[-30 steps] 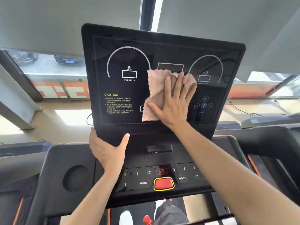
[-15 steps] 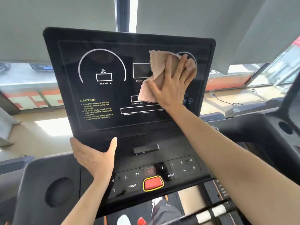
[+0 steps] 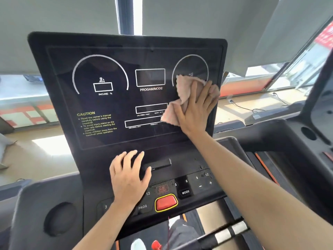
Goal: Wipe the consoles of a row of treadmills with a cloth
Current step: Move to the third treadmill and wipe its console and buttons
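Observation:
A black treadmill console with white dial outlines and yellow caution text fills the middle of the view. My right hand presses a crumpled pink cloth flat against the right side of the screen, fingers straight and spread over it. The cloth covers the lower part of the right dial. My left hand rests palm down with relaxed fingers on the ledge below the screen, just left of a small black slot. Under it lies the button panel with a red stop button.
A round cup recess sits in the left tray. A neighbouring treadmill stands close on the right, with a striped handrail below. Windows and a grey blind lie behind the console. Shoes show on the belt at the bottom.
My right hand slid the cloth down and right across the screen. My left hand let go of the screen's lower left edge and moved right onto the ledge under the screen.

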`<state>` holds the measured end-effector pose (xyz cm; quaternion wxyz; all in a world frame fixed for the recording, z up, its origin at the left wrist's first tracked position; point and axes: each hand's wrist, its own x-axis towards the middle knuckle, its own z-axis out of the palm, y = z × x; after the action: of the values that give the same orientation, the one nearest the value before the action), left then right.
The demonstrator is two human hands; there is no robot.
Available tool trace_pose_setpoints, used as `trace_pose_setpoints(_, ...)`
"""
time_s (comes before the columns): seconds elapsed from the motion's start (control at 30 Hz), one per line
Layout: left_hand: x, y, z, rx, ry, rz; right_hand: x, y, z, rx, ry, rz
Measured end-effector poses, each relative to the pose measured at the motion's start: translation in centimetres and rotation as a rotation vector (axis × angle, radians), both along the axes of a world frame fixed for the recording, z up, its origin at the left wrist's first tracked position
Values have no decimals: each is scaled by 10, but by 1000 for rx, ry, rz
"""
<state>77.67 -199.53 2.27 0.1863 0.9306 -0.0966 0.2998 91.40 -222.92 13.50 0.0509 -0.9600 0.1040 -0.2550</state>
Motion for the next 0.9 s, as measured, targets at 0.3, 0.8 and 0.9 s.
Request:
trace_pose_setpoints(0.3,2,-4,-3,-20,-32,21,-40,-9,-56,-7,144,35)
trace_pose_setpoints(0.8,2,-9,-6,-17,10,21,24,-79,48,238,-88,171)
trace_pose_setpoints(0.9,2,-7,-7,-11,11,4,-21,-87,-7,283,98,175)
